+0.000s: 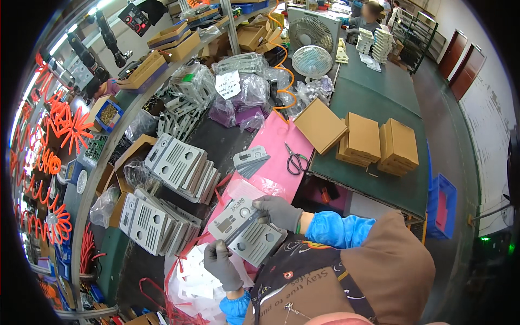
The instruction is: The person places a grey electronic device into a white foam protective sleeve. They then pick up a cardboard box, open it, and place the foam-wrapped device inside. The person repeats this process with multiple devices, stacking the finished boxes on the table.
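The right hand [276,212] pinches a grey panel [246,231] at six o'clock in view, masking its one o'clock edge; the left hand [223,266] curls at the panel's eight o'clock, whether gripping I cannot tell.

From the person's head, the left of two fisheye cameras is looking down at close range on the left hand [223,266] and right hand [278,213], while its wide, rim-bent view is also reaching forward along the green counter [379,92] to the distant brown doors [467,70].
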Available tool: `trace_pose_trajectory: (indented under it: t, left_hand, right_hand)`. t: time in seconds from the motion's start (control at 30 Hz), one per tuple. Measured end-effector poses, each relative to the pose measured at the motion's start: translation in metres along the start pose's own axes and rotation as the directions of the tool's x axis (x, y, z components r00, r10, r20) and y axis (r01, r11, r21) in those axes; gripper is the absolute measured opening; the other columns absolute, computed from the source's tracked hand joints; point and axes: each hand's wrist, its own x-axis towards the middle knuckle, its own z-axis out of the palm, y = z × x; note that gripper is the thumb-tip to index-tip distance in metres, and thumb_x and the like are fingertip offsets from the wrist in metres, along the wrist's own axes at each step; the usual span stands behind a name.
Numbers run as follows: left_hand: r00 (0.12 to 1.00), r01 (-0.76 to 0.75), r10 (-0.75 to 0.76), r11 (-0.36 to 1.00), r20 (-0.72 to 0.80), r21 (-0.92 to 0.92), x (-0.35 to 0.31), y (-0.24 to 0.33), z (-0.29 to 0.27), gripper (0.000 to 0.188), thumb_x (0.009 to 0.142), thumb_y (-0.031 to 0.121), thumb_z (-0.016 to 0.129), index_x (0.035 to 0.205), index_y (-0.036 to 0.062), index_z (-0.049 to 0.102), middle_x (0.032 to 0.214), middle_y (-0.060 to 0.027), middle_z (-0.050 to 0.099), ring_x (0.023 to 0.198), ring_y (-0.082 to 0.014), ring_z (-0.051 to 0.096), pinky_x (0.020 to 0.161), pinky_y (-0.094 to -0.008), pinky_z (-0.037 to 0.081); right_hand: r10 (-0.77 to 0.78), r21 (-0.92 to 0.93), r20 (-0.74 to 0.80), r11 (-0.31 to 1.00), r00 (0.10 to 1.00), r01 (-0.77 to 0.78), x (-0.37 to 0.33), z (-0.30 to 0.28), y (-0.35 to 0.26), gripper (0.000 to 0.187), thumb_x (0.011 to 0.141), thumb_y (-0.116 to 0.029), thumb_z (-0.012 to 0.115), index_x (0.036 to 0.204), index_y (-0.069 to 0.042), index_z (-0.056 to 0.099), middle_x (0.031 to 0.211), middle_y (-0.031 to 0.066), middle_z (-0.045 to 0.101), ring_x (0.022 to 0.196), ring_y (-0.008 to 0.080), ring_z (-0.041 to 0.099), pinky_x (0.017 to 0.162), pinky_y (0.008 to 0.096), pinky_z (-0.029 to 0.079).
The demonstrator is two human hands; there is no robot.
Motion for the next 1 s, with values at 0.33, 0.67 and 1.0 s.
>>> trace_pose_trajectory:
  t: [0.33, 0.67, 1.0]
  left_hand:
    - [0.999, 0.036, -0.036, 0.999, -0.002, 0.031, -0.013, -0.042, -0.004, 0.017, 0.092, 0.015, 0.065, 0.089, -0.0011, 0.063, 0.075, -0.0027, 0.059, 0.065, -0.01, 0.05, 0.059, -0.0244, 0.04]
    - [0.998, 0.015, -0.012, 0.999, 0.067, -0.045, -0.005, -0.066, -0.003, 0.011, 0.094, 0.009, 0.064, 0.093, -0.002, 0.061, 0.081, -0.0039, 0.06, 0.071, -0.0099, 0.054, 0.065, -0.0251, 0.047]
    - [0.959, -0.278, 0.278, 0.883, 0.054, 0.379, -0.026, -0.046, 0.034, 0.011, 0.082, 0.009, 0.075, 0.087, 0.0021, 0.069, 0.104, -0.0099, 0.06, 0.102, -0.0264, 0.056, 0.09, -0.0393, 0.046]
  right_hand:
    - [-0.335, -0.554, -0.11, 0.802, 0.936, 0.222, -0.006, -0.018, 0.023, 0.02, 0.092, -0.017, 0.064, 0.1, 0.0, 0.069, 0.08, 0.0043, 0.065, 0.073, 0.0113, 0.06, 0.063, 0.029, 0.051]
    - [-0.297, -0.581, -0.164, 0.8, 0.941, 0.151, -0.011, -0.03, 0.035, 0.024, 0.093, -0.022, 0.064, 0.101, -0.001, 0.069, 0.081, 0.0053, 0.066, 0.073, 0.0117, 0.06, 0.064, 0.0303, 0.051]
    - [-0.215, -0.197, -0.327, 0.968, 0.92, 0.156, -0.026, -0.052, 0.032, 0.031, 0.097, -0.019, 0.059, 0.122, -0.001, 0.063, 0.091, 0.0059, 0.063, 0.073, 0.0132, 0.059, 0.064, 0.0289, 0.055]
